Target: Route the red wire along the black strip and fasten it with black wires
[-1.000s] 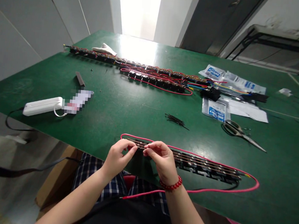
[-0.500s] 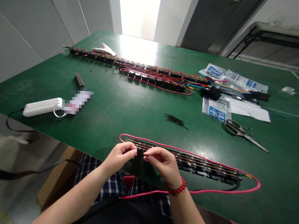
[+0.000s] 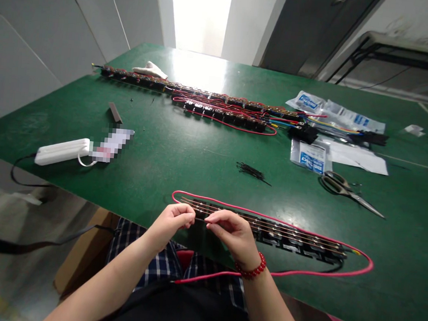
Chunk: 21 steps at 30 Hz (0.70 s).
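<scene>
A long black strip of small components (image 3: 286, 234) lies along the near edge of the green table (image 3: 185, 148), with a pink wire (image 3: 354, 270) looped around it. My left hand (image 3: 171, 224) and my right hand (image 3: 232, 234) are both closed in a pinch at the strip's left end. They hold something thin and dark between them, too small to name. A red bead bracelet (image 3: 251, 271) is on my right wrist.
Black cable ties (image 3: 252, 172) lie mid-table. Scissors (image 3: 346, 188) and plastic bags (image 3: 334, 116) are at right. More wired strips (image 3: 204, 102) run along the far side. A white power bank (image 3: 61, 151) sits at left, a white cloth (image 3: 150, 69) far back.
Both hands have drawn slightly back toward me, off the strip's end, and keep their pinch. The strip and wire have not moved.
</scene>
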Each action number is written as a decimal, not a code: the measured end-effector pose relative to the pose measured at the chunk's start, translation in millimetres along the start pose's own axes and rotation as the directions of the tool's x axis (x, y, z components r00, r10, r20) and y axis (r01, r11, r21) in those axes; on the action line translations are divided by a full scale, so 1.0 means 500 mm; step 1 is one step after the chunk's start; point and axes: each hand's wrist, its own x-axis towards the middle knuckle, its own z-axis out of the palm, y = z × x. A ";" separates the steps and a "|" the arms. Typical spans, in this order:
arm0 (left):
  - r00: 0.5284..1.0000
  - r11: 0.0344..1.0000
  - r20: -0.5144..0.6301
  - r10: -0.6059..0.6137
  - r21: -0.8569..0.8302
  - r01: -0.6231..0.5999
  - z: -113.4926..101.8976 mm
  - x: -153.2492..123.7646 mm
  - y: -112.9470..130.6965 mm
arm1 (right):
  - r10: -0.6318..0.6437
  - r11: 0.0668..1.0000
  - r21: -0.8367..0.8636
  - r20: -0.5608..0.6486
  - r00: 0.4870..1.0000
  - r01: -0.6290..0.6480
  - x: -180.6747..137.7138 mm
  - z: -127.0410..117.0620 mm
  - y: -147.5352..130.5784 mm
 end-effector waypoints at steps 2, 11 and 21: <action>0.999 0.999 0.008 -0.033 -0.008 0.034 0.000 -0.003 -0.002 | -0.009 1.000 -0.019 -0.004 1.000 0.009 -0.001 0.002 -0.001; 0.868 0.820 -0.183 0.462 0.462 -0.338 -0.076 0.023 0.003 | -0.133 0.974 -0.205 -0.186 0.974 0.094 -0.006 -0.012 -0.018; 0.870 0.543 0.167 0.464 0.722 -0.428 -0.124 0.068 -0.044 | -0.203 0.944 -0.313 -0.294 0.934 0.107 0.013 0.008 0.050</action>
